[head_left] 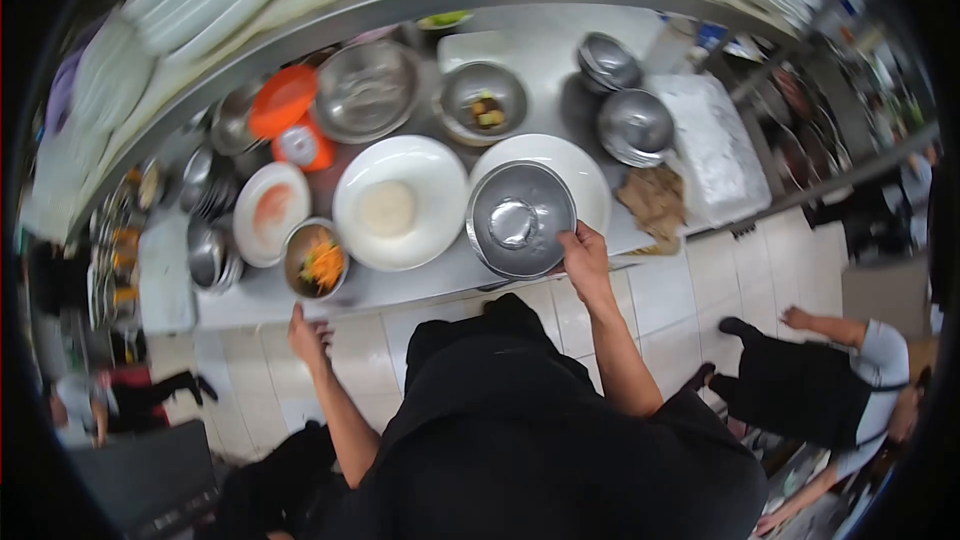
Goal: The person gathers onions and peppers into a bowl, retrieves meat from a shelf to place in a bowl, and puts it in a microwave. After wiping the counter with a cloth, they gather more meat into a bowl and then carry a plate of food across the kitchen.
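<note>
My right hand (584, 258) grips the near right rim of a metal mixing bowl (500, 250). Nothing but a shine shows inside the bowl, which overlaps a white plate (588, 168) behind it. My left hand (312, 336) is at the counter's front edge, fingers apart and holding nothing. Just beyond its fingertips stands a small metal bowl (294, 278) with shredded orange and green vegetables (322, 262). Between the two bowls, a large white plate (436, 162) carries a pale round mound (387, 209), perhaps rice.
A red-smeared plate (285, 245), an orange scale (303, 147) and a wide metal bowl (368, 90) stand leftward. Behind is a bowl with dark chunks (486, 112). Stacked bowls (637, 125) and a brown cloth (652, 205) lie rightward. A co-worker (800, 385) stands at right.
</note>
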The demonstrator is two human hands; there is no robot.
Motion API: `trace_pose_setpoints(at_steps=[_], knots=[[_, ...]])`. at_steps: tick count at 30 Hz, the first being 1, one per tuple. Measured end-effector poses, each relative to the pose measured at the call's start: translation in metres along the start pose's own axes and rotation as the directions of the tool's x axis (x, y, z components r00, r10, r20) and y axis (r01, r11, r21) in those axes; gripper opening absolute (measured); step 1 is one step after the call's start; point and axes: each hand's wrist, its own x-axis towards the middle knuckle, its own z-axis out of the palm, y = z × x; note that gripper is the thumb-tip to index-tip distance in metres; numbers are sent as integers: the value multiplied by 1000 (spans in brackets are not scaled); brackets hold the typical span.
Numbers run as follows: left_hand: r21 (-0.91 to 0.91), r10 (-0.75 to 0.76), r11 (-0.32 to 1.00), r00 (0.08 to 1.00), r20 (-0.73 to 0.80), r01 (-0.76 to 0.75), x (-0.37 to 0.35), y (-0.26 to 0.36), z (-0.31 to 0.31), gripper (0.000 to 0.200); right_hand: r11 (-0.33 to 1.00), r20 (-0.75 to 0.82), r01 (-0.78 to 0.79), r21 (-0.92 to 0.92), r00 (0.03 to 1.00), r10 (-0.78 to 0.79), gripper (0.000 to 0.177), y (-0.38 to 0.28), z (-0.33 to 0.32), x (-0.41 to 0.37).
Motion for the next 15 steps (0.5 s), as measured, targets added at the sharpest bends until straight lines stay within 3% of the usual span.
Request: trace_pose_setpoints(at_steps=[2, 5, 8, 10, 11, 13, 15], knots=[[27, 126, 992, 992, -19, -126, -17, -14, -4, 42, 998, -159, 56, -13, 986, -58, 22, 15, -33, 12], [95, 138, 983, 974, 180, -157, -49, -22, 0, 33, 997, -380, 76, 26, 923, -61, 22, -14, -73, 22], [220, 165, 939, 908, 386, -264, -71, -29, 19, 29, 993, -454, 97, -70, 883, -119, 26, -24, -122, 72], [254, 246, 877, 836, 491, -408, -65, -49, 37, 25, 918, -585, 129, -376, 735, -343, 35, -30, -144, 110], [280, 237, 861, 823, 517, -424, -77, -42, 47, 25, 912, -588, 184, -366, 715, -379, 35, -46, -143, 119], [338, 222, 812, 787, 575, -476, -80, -43, 61, 29, 859, -616, 50, -510, 675, -405, 39, -70, -138, 118], [405, 171, 779, 783, 598, -478, -88, -34, 70, 33, 883, -676, 35, -468, 629, -384, 41, -83, -129, 112]])
